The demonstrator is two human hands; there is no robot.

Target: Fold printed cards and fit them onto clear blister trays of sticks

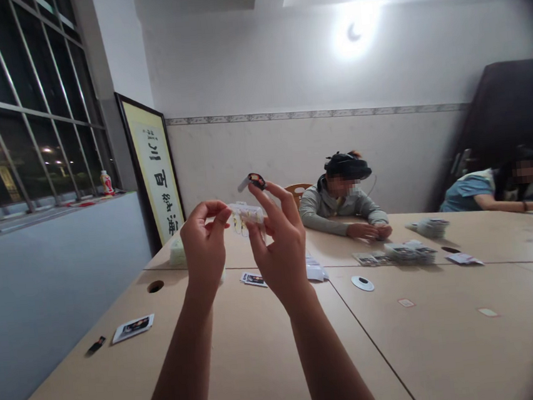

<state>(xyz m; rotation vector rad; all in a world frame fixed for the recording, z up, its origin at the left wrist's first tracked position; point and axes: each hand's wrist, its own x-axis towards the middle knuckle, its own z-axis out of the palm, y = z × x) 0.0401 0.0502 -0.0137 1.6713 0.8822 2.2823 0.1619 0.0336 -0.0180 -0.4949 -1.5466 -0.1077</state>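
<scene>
- While both hands were raised above the tabletop [258, 364], a clear pack [240, 217] with gold-coloured pieces was held up between them.
- The left hand [203, 242] had its grip pinched, thumb against finger, on the pack's left edge.
- The right hand [281, 244] had its grip closed on the pack's right side, while a small strip with a dark printed end [256, 180] stood out at its upper fingertips.
- On the near left lay a printed packet [133, 327], just beside a small dark piece [96, 346].
- To the right lay a white disc [362, 283]; stacked packets [410, 253] stood farther off, near a person in a grey jacket [342, 202].
</scene>
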